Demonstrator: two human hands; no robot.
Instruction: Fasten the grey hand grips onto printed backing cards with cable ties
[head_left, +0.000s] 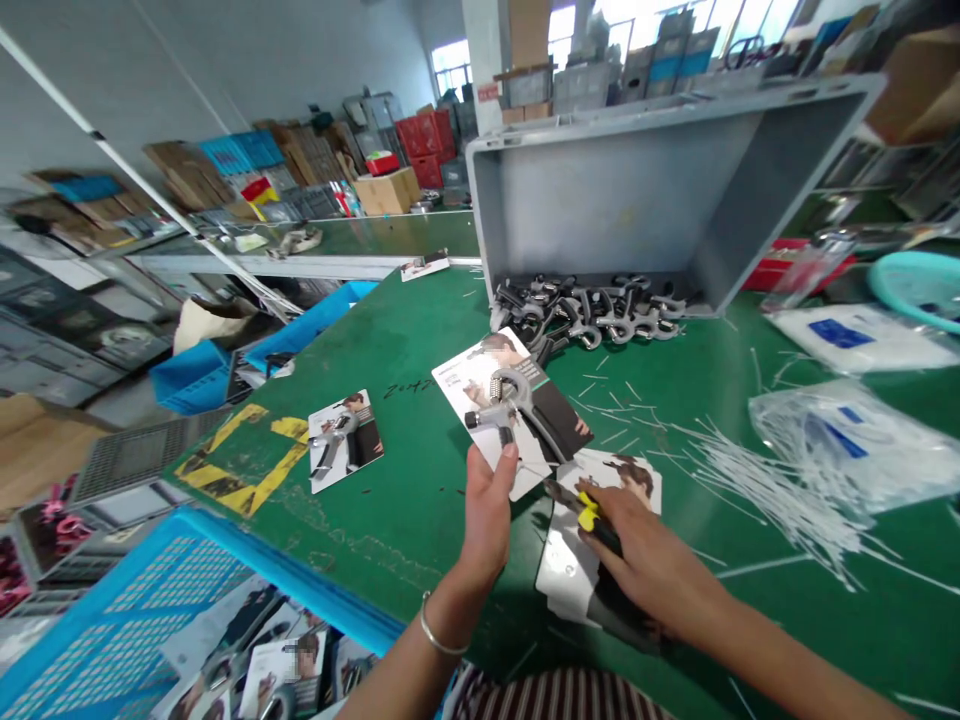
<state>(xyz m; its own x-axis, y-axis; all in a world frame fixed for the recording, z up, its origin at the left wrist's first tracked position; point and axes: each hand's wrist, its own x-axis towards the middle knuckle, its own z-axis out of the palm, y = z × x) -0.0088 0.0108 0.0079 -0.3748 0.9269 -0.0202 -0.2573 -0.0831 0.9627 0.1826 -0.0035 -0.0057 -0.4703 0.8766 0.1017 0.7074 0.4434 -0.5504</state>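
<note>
My left hand (487, 510) grips a printed card (465, 375) with a grey-and-black spring hand grip (517, 405) lying against its front. The thumb presses near the lower handle. My right hand (649, 550) is closed around pliers (596, 520) with dark handles and a yellow part. Their jaws point left, close to the lower edge of the held card, by a thin white tie end. Beneath the right hand lies a stack of printed cards (566, 560), partly covered by the hand and pliers. Another card with a hand grip (346, 440) lies to the left on the green table.
A grey bin (600, 205) stands on its side at the back, with several loose hand grips (592, 315) at its opening. White cable ties (772, 480) and plastic bags (855, 440) lie right. A blue basket (202, 560) at lower left holds carded grips.
</note>
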